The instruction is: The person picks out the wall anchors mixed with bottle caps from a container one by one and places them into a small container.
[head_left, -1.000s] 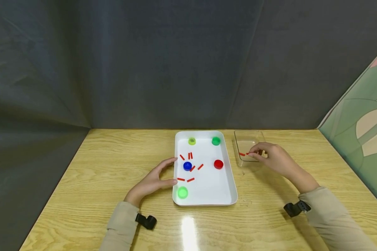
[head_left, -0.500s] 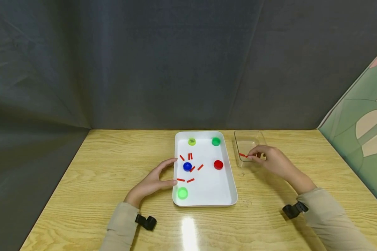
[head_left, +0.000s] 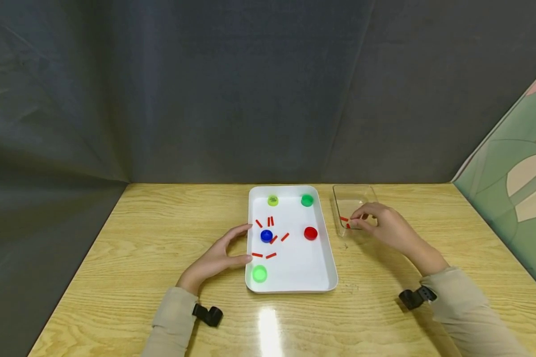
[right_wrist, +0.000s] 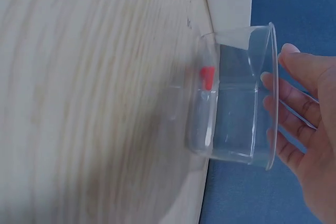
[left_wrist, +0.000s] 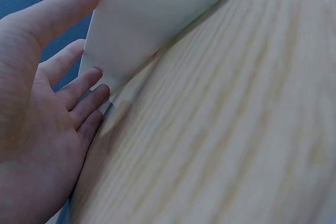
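Observation:
My left hand [head_left: 214, 258] rests against the left side of a shallow white tray [head_left: 295, 277], thumb and fingertips at its wall. In the left wrist view those fingers [left_wrist: 79, 90] are spread and loosely bent beside the tray wall. My right hand [head_left: 386, 225] is over the near rim of a clear square container [head_left: 353, 193]. Its fingertips dip just inside the rim in the right wrist view, with nothing seen between thumb and fingers. Short red strips [head_left: 344, 218] lie at the container's bottom, well below the fingertips. Several more red strips [head_left: 271, 255] lie scattered in the tray's left half.
Round caps sit in the tray: a blue one [head_left: 266, 236], a red one [head_left: 310, 233], a dark green one [head_left: 307, 200], a yellow one [head_left: 273, 200] and a light green one [head_left: 259, 273]. A grey curtain [head_left: 250, 99] stands behind the wooden table [head_left: 138, 238].
A red strip that was at my right fingertips has dropped to the bottom of the clear container. The right hand has shifted slightly; the left hand and tray have stayed still.

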`<action>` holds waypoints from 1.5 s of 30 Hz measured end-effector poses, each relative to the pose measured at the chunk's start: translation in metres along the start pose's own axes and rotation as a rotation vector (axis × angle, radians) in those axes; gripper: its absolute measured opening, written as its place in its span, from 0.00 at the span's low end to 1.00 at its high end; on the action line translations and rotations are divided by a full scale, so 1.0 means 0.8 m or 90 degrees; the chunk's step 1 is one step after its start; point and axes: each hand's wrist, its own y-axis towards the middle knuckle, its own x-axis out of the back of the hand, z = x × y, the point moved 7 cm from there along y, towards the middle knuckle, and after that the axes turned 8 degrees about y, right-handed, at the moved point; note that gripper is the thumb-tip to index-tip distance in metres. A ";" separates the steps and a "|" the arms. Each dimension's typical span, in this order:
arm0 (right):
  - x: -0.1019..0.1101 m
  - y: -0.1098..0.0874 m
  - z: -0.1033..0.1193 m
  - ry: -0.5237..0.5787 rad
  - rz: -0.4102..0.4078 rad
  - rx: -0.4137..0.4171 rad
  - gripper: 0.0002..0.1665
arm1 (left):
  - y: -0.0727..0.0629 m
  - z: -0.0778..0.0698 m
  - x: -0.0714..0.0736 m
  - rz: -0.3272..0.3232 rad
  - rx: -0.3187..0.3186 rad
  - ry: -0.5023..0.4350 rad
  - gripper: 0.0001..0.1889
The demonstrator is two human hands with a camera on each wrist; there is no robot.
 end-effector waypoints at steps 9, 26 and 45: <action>-0.007 0.009 0.019 0.028 0.003 0.019 0.08 | 0.000 0.001 0.000 0.000 -0.001 -0.003 0.40; -0.040 0.030 0.057 0.062 0.026 0.126 0.10 | 0.003 0.002 0.001 0.000 0.005 0.006 0.41; -0.098 0.052 0.082 0.062 0.124 0.123 0.05 | 0.003 0.004 0.000 0.002 -0.007 -0.004 0.40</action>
